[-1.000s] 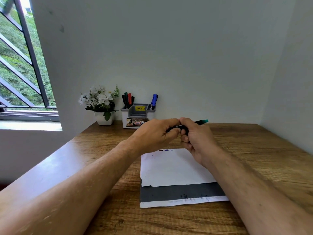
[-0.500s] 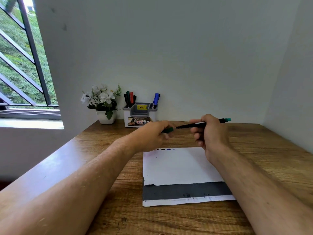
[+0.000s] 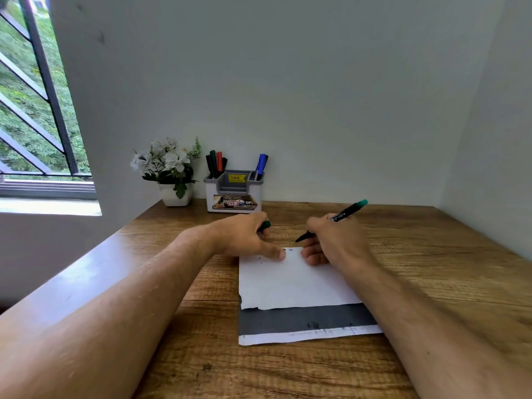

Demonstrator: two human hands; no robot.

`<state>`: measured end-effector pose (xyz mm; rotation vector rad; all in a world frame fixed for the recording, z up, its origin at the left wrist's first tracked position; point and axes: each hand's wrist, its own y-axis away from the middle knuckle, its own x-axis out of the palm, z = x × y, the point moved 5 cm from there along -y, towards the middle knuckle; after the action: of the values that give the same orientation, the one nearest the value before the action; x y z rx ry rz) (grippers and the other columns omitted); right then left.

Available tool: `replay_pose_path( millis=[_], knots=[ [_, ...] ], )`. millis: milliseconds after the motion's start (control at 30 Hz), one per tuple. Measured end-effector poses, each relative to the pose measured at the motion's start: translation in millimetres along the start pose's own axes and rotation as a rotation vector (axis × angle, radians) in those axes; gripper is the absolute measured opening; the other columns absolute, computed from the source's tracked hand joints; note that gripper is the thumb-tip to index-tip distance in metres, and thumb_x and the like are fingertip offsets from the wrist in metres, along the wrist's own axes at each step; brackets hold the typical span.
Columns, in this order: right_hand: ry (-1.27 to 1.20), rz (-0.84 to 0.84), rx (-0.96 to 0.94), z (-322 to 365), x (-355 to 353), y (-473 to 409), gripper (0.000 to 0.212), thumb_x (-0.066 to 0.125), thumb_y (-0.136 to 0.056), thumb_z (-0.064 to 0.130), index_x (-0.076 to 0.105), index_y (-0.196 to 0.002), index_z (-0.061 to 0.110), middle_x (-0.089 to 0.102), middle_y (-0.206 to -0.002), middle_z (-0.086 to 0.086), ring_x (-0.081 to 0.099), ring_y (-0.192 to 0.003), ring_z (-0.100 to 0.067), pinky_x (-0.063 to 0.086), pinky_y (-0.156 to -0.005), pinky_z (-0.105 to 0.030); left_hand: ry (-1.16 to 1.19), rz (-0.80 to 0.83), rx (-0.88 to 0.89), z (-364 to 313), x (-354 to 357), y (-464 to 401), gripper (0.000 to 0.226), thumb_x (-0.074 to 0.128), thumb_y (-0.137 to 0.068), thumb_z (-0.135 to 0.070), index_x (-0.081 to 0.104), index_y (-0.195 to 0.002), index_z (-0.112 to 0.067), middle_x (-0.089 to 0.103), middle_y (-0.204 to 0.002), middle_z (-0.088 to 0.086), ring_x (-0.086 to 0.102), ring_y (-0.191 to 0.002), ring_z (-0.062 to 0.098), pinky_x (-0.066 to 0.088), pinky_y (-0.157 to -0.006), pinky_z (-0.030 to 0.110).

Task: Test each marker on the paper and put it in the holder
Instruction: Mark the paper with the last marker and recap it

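Uncapped marker poised over the paper

The right hand [image 3: 335,240] grips the marker [image 3: 331,223], tip just above the paper [image 3: 290,280]; the left hand [image 3: 244,240] holds its green cap [image 3: 266,225], thumb pressing the sheet on the table [image 3: 431,254].

Soft daylight enters from the window [image 3: 34,105] at left; the table [image 3: 431,269] shows faint sheen, edges bow with wide-angle distortion, slight blur.

Right hand [image 3: 335,240] gripping green marker [image 3: 342,216] — tip above paper [image 3: 290,283], left hand [image 3: 244,237] holding cap [image 3: 266,225]
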<state>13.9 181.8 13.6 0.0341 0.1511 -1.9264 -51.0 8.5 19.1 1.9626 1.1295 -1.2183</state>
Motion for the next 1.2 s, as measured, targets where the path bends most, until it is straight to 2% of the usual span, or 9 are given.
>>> replay_pose_path(
  millis=[167,267,367,500,667,800,1200],
  knots=[
    [0.155,-0.011,-0.034,-3,2,-1,0.019,0.066,-0.078,0.014,0.059,-0.060,0.011,0.069,-0.055,-0.007,0.056,-0.036,-0.014,0.041,-0.037,-0.021,-0.087,0.029,-0.038,1,5,-5,0.054,0.078,-0.071,-0.061,0.048,-0.102,-0.029,0.054,-0.094,-0.011,0.052,-0.084,0.007,0.039,-0.068,0.028],
    [0.231,-0.039,-0.070,-2,0,-3,0.018,0.066,-0.078,0.020,0.064,-0.063,0.010,0.066,-0.051,0.000,0.049,-0.029,-0.005,0.035,-0.033,-0.016,-0.081,0.034,-0.038,1,5,-6,0.051,0.078,-0.071,-0.061,0.046,-0.097,-0.032,0.053,-0.093,-0.011,0.051,-0.083,0.006,0.038,-0.066,0.027],
    [0.285,-0.049,-0.091,-3,0,-5,0.019,0.065,-0.080,0.024,0.067,-0.067,0.010,0.067,-0.055,0.001,0.047,-0.029,0.000,0.035,-0.035,-0.017,-0.081,0.030,-0.036,1,6,-6,0.049,0.078,-0.070,-0.062,0.045,-0.093,-0.033,0.054,-0.093,-0.011,0.051,-0.082,0.007,0.038,-0.065,0.027],
    [0.336,-0.038,-0.103,-5,3,-6,0.020,0.065,-0.082,0.024,0.071,-0.075,0.006,0.073,-0.065,-0.002,0.050,-0.034,-0.001,0.037,-0.038,-0.019,-0.074,0.027,-0.033,2,6,-7,0.048,0.078,-0.070,-0.062,0.047,-0.092,-0.033,0.056,-0.094,-0.010,0.052,-0.083,0.008,0.038,-0.065,0.028],
    [0.377,-0.039,-0.103,-8,3,-7,0.023,0.064,-0.081,0.026,0.072,-0.080,0.004,0.075,-0.076,-0.007,0.054,-0.047,-0.010,0.038,-0.041,-0.021,-0.057,0.023,-0.022,2,6,-7,0.048,0.079,-0.070,-0.060,0.048,-0.093,-0.031,0.056,-0.094,-0.008,0.052,-0.082,0.009,0.038,-0.066,0.028],
    [0.372,-0.051,-0.111,-8,3,-9,0.022,0.064,-0.082,0.025,0.071,-0.082,0.004,0.075,-0.079,-0.009,0.056,-0.052,-0.014,0.044,-0.048,-0.026,-0.059,0.020,-0.021,2,5,-6,0.047,0.079,-0.071,-0.059,0.049,-0.092,-0.030,0.056,-0.092,-0.008,0.052,-0.081,0.009,0.038,-0.066,0.028],
    [0.366,-0.059,-0.091,-9,3,-11,0.023,0.064,-0.081,0.025,0.071,-0.084,0.003,0.075,-0.080,-0.010,0.058,-0.055,-0.016,0.046,-0.048,-0.027,-0.045,0.022,0.000,1,5,-4,0.046,0.080,-0.071,-0.057,0.049,-0.090,-0.028,0.054,-0.085,-0.009,0.051,-0.074,0.008,0.037,-0.063,0.027]
  ],
)
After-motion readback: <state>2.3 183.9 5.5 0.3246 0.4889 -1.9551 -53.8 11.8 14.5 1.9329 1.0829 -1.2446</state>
